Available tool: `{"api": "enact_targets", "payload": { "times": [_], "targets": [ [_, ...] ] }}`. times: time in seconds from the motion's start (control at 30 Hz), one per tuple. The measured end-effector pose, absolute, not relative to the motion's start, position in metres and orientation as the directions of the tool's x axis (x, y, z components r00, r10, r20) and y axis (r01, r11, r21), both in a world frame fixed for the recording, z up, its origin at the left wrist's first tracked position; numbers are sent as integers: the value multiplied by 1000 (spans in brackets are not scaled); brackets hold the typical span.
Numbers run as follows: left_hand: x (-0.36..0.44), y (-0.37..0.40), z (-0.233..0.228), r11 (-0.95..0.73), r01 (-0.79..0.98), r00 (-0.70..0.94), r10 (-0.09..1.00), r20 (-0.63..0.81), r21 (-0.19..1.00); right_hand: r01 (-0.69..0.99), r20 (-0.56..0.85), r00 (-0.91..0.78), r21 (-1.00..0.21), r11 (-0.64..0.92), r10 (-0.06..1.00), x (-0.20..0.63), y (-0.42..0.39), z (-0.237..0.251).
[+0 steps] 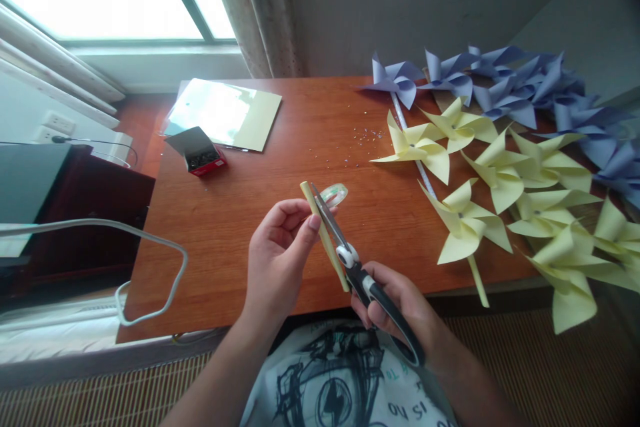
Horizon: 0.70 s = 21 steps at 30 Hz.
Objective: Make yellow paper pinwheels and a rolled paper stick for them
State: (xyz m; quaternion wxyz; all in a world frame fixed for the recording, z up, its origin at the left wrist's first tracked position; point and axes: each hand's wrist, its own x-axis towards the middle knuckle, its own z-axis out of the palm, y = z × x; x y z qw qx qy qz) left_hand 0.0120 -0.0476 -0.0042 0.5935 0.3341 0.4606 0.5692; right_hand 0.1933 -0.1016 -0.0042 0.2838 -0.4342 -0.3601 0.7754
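Between thumb and fingers, my left hand (280, 247) pinches a rolled yellow paper stick (329, 245) near its upper end. The stick slants down to the right over the table. My right hand (395, 300) grips scissors (363, 277) with black and white handles. Their blades point up and away, lying alongside the stick near my left fingertips; I cannot tell whether the blades touch it. Just behind the blade tips is a roll of clear tape (335, 195), partly hidden by my fingers and the scissors.
Yellow pinwheels (470, 223) and purple pinwheels (395, 77) cover the right side of the wooden table (225, 240). Tiny scraps (367, 137) are scattered beside them. At the back left are an open small box (200, 153) and yellow paper sheets (263, 117). A white cable (180, 247) loops over the left edge.
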Motion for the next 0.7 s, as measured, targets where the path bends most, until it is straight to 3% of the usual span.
{"api": "enact_targets", "payload": {
  "times": [0.5,0.7],
  "targets": [
    [11,-48,-2,121,-338,-93,983,-161,933,-91,-534,-419,-780,-619,735,194,-106,-6],
    [11,-48,-2,109,-283,-122,981,-148,953,-144,-460,-483,-797,-586,745,196,-101,3]
  ]
}}
